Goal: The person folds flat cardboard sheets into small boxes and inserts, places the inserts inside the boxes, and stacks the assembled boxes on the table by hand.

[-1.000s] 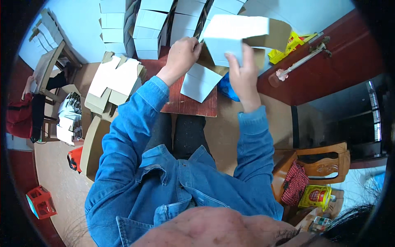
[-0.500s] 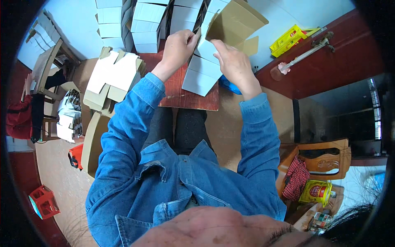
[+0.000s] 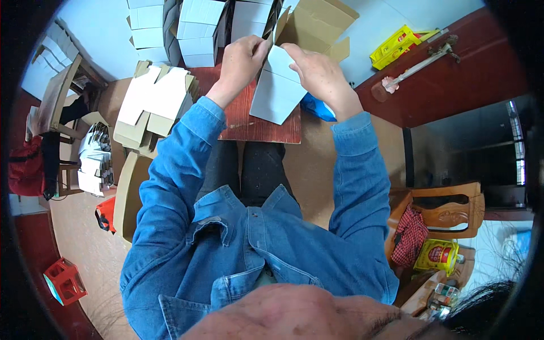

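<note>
A cardboard box, white outside and brown inside, stands partly folded at the far side of the red wooden table. Its brown flaps spread open at the top, and a narrow side flap stands up between my hands. My left hand is closed, thumb and fingers pinching at the box's left upper edge. Across from it, my right hand grips the right upper edge with fingers bent over the cardboard. Both sets of fingertips are partly hidden by the box.
Stacked white boxes line the wall beyond the table. Flat cardboard blanks are piled at the left. A wooden chair with bags stands at the right, near a dark red door. A red stool sits lower left; another person is at far left.
The narrow side flap between my hands now stands more upright. My right hand has shifted slightly away from me along the box edge; my left hand stays at its edge.
</note>
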Available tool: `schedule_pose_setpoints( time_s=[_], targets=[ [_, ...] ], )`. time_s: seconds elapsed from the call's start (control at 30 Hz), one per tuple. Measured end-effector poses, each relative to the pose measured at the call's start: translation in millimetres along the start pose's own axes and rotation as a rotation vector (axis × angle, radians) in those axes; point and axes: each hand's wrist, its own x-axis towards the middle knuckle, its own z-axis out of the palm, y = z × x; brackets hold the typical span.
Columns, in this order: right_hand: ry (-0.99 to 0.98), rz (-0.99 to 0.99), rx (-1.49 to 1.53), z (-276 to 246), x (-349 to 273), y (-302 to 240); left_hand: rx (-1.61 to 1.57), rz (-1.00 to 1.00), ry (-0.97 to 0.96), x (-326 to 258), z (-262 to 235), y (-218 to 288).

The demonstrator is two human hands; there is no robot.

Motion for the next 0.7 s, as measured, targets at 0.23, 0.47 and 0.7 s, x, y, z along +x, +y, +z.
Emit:
schedule_pose_setpoints(
  time_s=[0.23,0.47,0.7],
  targets=[
    [0.005,0.021,-0.068,5,-4,3,-0.689,0.056,-0.077,-33,-112,100],
    [0.119,0.002,-0.180,-2,-2,-4,-1.531,0.989,-0.152,-62,-203,154],
    [0.186,0.019,-0.213,1,-9,-4,-1.693,1.135,-0.086,-53,-193,165]
  ],
)
